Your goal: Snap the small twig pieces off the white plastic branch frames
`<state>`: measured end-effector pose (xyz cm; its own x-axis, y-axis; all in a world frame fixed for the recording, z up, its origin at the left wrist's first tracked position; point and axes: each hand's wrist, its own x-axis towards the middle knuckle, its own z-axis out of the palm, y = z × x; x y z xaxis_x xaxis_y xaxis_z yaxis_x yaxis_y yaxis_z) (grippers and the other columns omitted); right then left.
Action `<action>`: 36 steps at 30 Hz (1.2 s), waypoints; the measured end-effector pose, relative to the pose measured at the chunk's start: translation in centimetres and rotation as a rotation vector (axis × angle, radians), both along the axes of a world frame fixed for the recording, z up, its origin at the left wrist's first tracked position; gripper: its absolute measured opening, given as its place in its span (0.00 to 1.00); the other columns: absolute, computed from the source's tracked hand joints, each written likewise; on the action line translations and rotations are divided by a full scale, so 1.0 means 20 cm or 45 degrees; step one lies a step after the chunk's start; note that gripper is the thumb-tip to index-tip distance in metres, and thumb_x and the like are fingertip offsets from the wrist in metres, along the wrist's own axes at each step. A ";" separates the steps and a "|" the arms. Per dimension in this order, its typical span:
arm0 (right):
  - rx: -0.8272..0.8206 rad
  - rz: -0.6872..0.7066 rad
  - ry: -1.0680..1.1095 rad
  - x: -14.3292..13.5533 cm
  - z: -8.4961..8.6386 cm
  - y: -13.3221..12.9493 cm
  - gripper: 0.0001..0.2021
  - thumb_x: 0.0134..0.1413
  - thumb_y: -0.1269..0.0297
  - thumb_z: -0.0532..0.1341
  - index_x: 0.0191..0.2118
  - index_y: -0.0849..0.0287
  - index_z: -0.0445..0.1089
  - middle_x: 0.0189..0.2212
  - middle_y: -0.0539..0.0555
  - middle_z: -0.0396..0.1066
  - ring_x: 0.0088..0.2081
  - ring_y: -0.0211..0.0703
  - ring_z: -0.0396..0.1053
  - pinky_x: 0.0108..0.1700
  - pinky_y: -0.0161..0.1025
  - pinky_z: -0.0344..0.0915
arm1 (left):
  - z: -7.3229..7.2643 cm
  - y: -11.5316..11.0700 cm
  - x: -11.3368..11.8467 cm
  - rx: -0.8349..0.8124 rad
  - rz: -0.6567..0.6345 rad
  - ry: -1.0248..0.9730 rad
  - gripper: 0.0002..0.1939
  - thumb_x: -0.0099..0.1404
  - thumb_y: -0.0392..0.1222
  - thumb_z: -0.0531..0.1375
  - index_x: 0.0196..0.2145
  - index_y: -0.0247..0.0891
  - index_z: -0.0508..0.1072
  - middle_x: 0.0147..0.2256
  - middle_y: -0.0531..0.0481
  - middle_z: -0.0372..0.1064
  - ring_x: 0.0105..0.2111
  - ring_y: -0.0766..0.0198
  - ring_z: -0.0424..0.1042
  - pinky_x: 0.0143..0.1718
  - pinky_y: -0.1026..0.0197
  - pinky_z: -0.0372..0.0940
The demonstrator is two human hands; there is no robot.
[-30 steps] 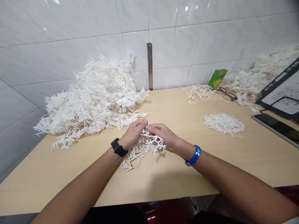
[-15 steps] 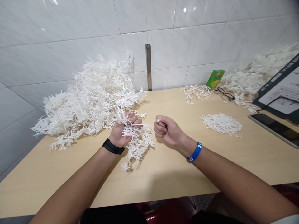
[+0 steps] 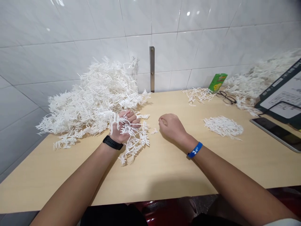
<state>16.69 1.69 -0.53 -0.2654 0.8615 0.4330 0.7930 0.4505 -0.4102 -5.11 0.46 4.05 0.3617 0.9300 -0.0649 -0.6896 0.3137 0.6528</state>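
Observation:
My left hand (image 3: 125,127), palm up with a black watch at the wrist, has its fingers curled round a cluster of white branched plastic pieces (image 3: 135,142) that hangs down toward the table. Behind it rises a large heap of the same white pieces (image 3: 101,88). My right hand (image 3: 172,127), with a blue wristband, is closed, back upward, a little to the right; whatever its fingers may hold is hidden. A small white scrap (image 3: 154,131) lies on the table between both hands.
Right of my right hand lies a pile of thin white sticks (image 3: 223,126). Farther back are loose white pieces (image 3: 197,94), a green box (image 3: 218,82) and eyeglasses (image 3: 226,97). A phone (image 3: 276,131) and a dark-edged board (image 3: 282,94) are at the far right.
My right hand has turned over so its back faces up and moved slightly right. The small scrap now shows on the table between the hands. My left hand still grips its cluster.

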 end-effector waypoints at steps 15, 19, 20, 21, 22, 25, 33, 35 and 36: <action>-0.370 -0.307 -0.466 0.30 -0.13 0.13 0.26 0.65 0.71 0.41 0.66 0.66 0.53 0.67 0.58 0.49 0.66 0.54 0.48 0.66 0.48 0.44 | -0.07 0.04 -0.01 0.139 -0.072 0.234 0.20 0.65 0.34 0.53 0.16 0.38 0.52 0.16 0.57 0.46 0.17 0.70 0.52 0.19 0.66 0.54; -0.364 -0.545 -0.462 0.57 -0.09 0.11 0.26 0.61 0.74 0.45 0.63 0.73 0.57 0.64 0.69 0.54 0.65 0.61 0.49 0.65 0.57 0.40 | -0.10 0.03 0.02 0.183 -0.014 0.420 0.17 0.60 0.39 0.60 0.19 0.37 0.57 0.17 0.58 0.51 0.17 0.72 0.53 0.21 0.66 0.55; -0.340 -0.590 -0.462 0.60 -0.07 0.09 0.26 0.60 0.73 0.47 0.63 0.74 0.57 0.64 0.70 0.54 0.66 0.62 0.47 0.66 0.58 0.37 | -0.11 0.02 0.03 0.207 0.020 0.497 0.16 0.59 0.41 0.61 0.19 0.37 0.58 0.18 0.58 0.52 0.18 0.72 0.54 0.21 0.66 0.55; -0.294 -0.615 -0.448 0.59 -0.05 0.08 0.26 0.60 0.73 0.48 0.64 0.73 0.56 0.65 0.69 0.52 0.67 0.61 0.44 0.66 0.58 0.35 | -0.11 0.02 0.04 0.237 0.060 0.587 0.16 0.58 0.43 0.62 0.20 0.37 0.60 0.19 0.57 0.54 0.18 0.72 0.55 0.22 0.66 0.55; -0.232 -0.605 -0.403 0.57 -0.02 0.06 0.27 0.61 0.71 0.48 0.65 0.71 0.54 0.66 0.67 0.51 0.68 0.59 0.42 0.67 0.56 0.34 | -0.12 0.02 0.05 0.281 0.107 0.686 0.16 0.58 0.45 0.63 0.21 0.36 0.61 0.20 0.56 0.56 0.19 0.71 0.56 0.22 0.66 0.55; -0.083 -0.321 0.057 0.35 0.05 0.01 0.23 0.64 0.62 0.49 0.62 0.63 0.60 0.62 0.62 0.59 0.64 0.51 0.53 0.64 0.47 0.49 | -0.12 0.00 0.07 0.476 0.248 1.042 0.19 0.59 0.50 0.61 0.20 0.37 0.62 0.22 0.55 0.56 0.22 0.69 0.55 0.25 0.64 0.53; -0.858 0.601 1.095 -0.14 -0.01 -0.02 0.22 0.56 0.45 0.56 0.28 0.62 0.68 0.23 0.51 0.66 0.25 0.36 0.63 0.30 0.35 0.61 | -0.16 -0.02 0.12 0.836 0.235 1.482 0.19 0.65 0.51 0.52 0.22 0.38 0.61 0.21 0.55 0.52 0.24 0.66 0.53 0.28 0.62 0.50; -0.999 0.662 1.168 -0.13 -0.06 -0.02 0.22 0.53 0.44 0.60 0.29 0.63 0.69 0.24 0.52 0.67 0.25 0.36 0.64 0.31 0.35 0.61 | -0.17 -0.01 0.11 0.838 0.277 1.505 0.19 0.66 0.51 0.52 0.22 0.38 0.60 0.22 0.56 0.51 0.24 0.67 0.52 0.28 0.62 0.50; -1.041 0.681 1.192 -0.12 -0.07 -0.02 0.21 0.51 0.45 0.61 0.31 0.63 0.69 0.26 0.52 0.68 0.27 0.36 0.65 0.32 0.36 0.62 | -0.17 -0.01 0.11 0.832 0.306 1.510 0.19 0.65 0.51 0.53 0.21 0.38 0.59 0.22 0.56 0.50 0.24 0.67 0.52 0.27 0.62 0.49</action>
<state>14.36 1.21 -1.99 -0.5367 0.8422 0.0519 -0.1238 -0.0177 -0.9922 -2.82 0.27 0.65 0.2241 0.9418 0.2506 0.3859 -0.3219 0.8645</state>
